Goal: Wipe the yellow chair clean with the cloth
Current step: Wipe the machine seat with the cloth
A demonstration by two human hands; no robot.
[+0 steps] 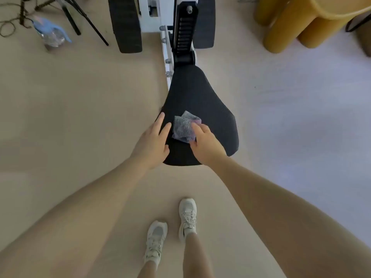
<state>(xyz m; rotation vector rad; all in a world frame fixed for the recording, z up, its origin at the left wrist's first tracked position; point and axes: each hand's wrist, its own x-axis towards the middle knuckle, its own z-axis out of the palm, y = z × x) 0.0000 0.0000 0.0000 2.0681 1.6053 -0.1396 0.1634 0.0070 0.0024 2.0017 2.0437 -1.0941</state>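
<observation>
A folded grey-purple cloth (184,127) lies on a black padded saddle seat (208,101) in the middle of the view. My right hand (204,144) rests on the cloth's near right edge, with fingertips on it and the thumb below it. My left hand (153,140) lies flat on the seat's left edge, fingers apart, just left of the cloth and holding nothing. The yellow chair (297,23) stands at the top right, well away from both hands, with only its thick rounded legs and part of its rim visible.
The seat belongs to a white and black exercise machine (170,21) reaching to the top centre. Black tripod legs (80,19), cables and a clear bottle with a blue glove (53,35) lie top left. My feet in white trainers (172,229) stand on the beige floor.
</observation>
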